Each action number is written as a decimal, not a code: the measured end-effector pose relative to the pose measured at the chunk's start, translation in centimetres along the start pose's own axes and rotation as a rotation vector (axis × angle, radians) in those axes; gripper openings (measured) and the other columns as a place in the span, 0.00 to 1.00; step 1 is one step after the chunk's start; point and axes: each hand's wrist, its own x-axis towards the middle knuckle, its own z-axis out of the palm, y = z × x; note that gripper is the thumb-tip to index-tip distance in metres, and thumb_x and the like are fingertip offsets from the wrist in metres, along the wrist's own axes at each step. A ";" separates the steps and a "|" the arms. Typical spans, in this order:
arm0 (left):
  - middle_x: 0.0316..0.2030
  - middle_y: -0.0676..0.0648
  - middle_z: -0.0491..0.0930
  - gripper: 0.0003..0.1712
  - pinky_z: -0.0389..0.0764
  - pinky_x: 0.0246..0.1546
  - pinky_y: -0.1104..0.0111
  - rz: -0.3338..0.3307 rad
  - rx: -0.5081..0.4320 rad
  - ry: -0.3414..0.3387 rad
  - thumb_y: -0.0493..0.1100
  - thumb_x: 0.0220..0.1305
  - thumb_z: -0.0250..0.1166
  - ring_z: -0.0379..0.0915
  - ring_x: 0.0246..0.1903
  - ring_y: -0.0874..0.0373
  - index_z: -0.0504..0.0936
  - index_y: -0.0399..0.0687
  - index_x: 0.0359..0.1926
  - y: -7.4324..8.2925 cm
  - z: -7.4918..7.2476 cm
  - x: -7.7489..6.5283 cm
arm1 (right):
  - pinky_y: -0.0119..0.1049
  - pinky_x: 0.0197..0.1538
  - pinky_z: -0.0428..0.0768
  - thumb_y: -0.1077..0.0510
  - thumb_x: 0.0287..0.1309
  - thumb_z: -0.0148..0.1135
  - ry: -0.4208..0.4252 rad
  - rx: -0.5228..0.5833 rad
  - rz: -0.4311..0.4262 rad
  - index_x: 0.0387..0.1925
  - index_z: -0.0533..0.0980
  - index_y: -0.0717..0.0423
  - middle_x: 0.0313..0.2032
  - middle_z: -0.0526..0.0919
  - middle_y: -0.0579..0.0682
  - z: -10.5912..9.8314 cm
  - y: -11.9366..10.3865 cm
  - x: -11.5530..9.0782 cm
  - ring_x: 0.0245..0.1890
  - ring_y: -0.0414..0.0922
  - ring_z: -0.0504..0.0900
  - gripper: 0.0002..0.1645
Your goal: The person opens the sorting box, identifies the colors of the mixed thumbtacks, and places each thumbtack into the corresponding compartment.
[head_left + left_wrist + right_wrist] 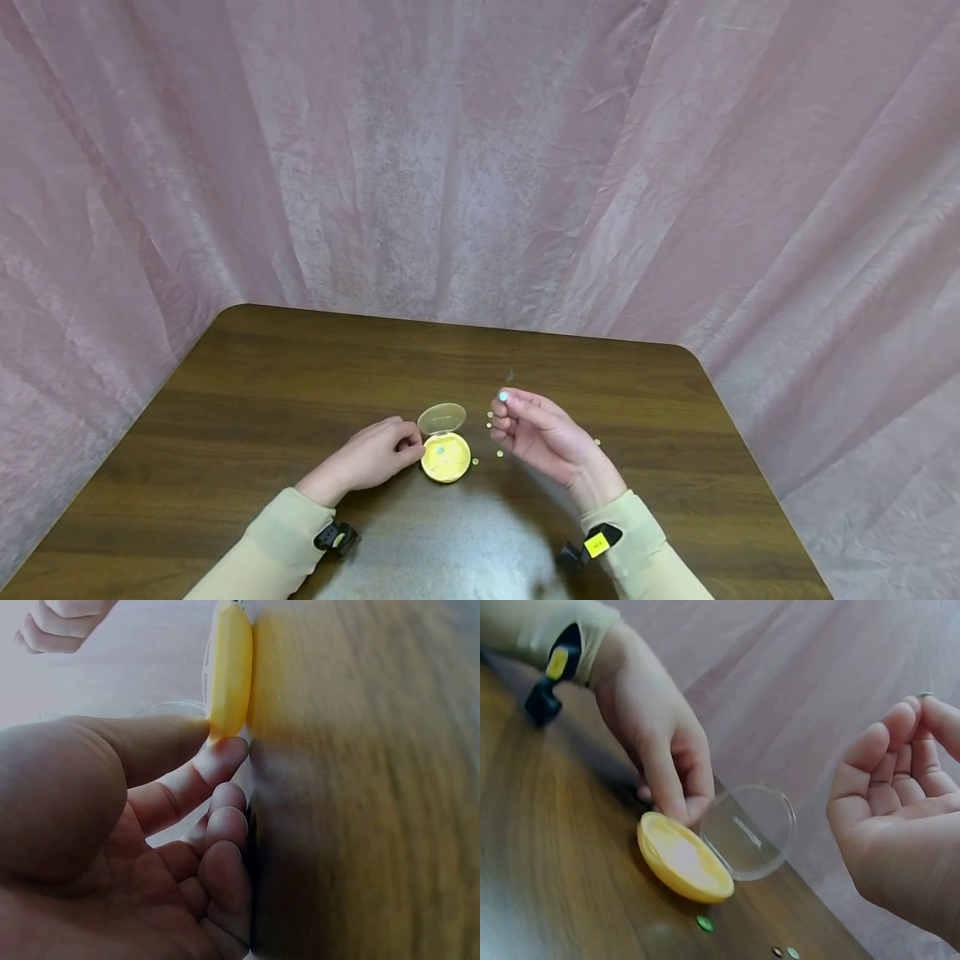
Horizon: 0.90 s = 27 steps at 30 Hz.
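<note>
Okay, from where I stand: round yellow case [447, 480] sits on the brown table [337, 358], just below the centre of the head view. Its transparent lid [442, 418] is flipped open, tilted up on the upper side of the case. Small pale-blue piece [441, 450] inside, too small to identify.

Left hand [375, 454], lower middle of the frame, a bit left: pinches the case rim between thumb and index finger, other fingers curled beside the tabletop in the left wrist view. Narrow grip.

Right hand [543, 437], right of the case, raised off the table, palm partly showing: thumb and index fingertip pinch a tiny light-blue disc [503, 397]. Other fingers bent, nothing visible in them.

Few small discs [500, 454] scattered on the wood between case and right hand, one close beside the case; another disc [597, 442] lies farther right, by the right wrist. In the right wrist view the one nearest the case looks green.

Pale sleeves [281, 533] on both arms, black wrist devices below the hands. Pink curtain [450, 167] fills the upper frame.
</note>
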 end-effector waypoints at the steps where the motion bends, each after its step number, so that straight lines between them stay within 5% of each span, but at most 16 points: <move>1: 0.25 0.58 0.69 0.09 0.67 0.31 0.68 0.003 -0.002 -0.001 0.46 0.66 0.63 0.65 0.28 0.64 0.75 0.62 0.28 0.0 0.0 0.0 | 0.35 0.45 0.68 0.62 0.77 0.38 -0.009 0.024 0.002 0.41 0.74 0.53 0.34 0.70 0.45 0.2 0.0 0.0 0.35 0.40 0.68 0.15; 7: 0.26 0.58 0.69 0.09 0.67 0.31 0.68 0.006 -0.012 -0.005 0.46 0.66 0.63 0.65 0.29 0.64 0.75 0.61 0.28 0.1 -0.1 -0.1 | 0.34 0.43 0.65 0.61 0.77 0.39 -0.038 0.085 0.007 0.40 0.73 0.52 0.34 0.69 0.44 0.8 0.3 0.1 0.35 0.40 0.67 0.14; 11: 0.26 0.58 0.69 0.09 0.67 0.31 0.67 0.006 -0.010 -0.004 0.46 0.66 0.63 0.65 0.29 0.63 0.75 0.61 0.28 0.0 -0.1 -0.1 | 0.34 0.44 0.68 0.61 0.75 0.45 0.021 -0.051 0.018 0.40 0.75 0.54 0.33 0.72 0.46 1.0 0.5 0.3 0.34 0.40 0.70 0.10; 14: 0.26 0.58 0.69 0.09 0.67 0.31 0.67 0.010 -0.005 -0.001 0.45 0.66 0.63 0.65 0.29 0.63 0.75 0.61 0.28 0.0 0.0 0.0 | 0.33 0.43 0.72 0.60 0.70 0.55 0.121 -0.328 0.044 0.41 0.77 0.58 0.33 0.77 0.46 1.2 0.8 0.5 0.34 0.41 0.74 0.06; 18: 0.25 0.58 0.69 0.09 0.67 0.31 0.67 0.014 -0.001 0.003 0.45 0.66 0.63 0.65 0.28 0.63 0.75 0.61 0.28 0.0 -0.1 0.1 | 0.34 0.39 0.74 0.53 0.64 0.64 0.223 -0.785 0.083 0.43 0.81 0.62 0.32 0.80 0.45 1.7 1.3 0.7 0.33 0.41 0.76 0.15; 23: 0.25 0.57 0.69 0.09 0.67 0.30 0.67 0.009 -0.012 0.002 0.44 0.65 0.63 0.65 0.28 0.63 0.75 0.60 0.28 0.1 -0.2 0.1 | 0.32 0.38 0.74 0.49 0.62 0.63 0.290 -1.359 0.025 0.37 0.84 0.45 0.30 0.81 0.35 2.7 2.1 1.7 0.32 0.35 0.77 0.07; 27: 0.26 0.57 0.69 0.09 0.67 0.30 0.67 0.010 -0.012 0.001 0.44 0.66 0.63 0.65 0.28 0.63 0.75 0.60 0.28 0.0 -0.1 0.0 | 0.30 0.34 0.71 0.52 0.58 0.63 0.274 -1.695 -0.061 0.31 0.81 0.39 0.28 0.76 0.31 3.4 3.2 2.5 0.28 0.32 0.74 0.03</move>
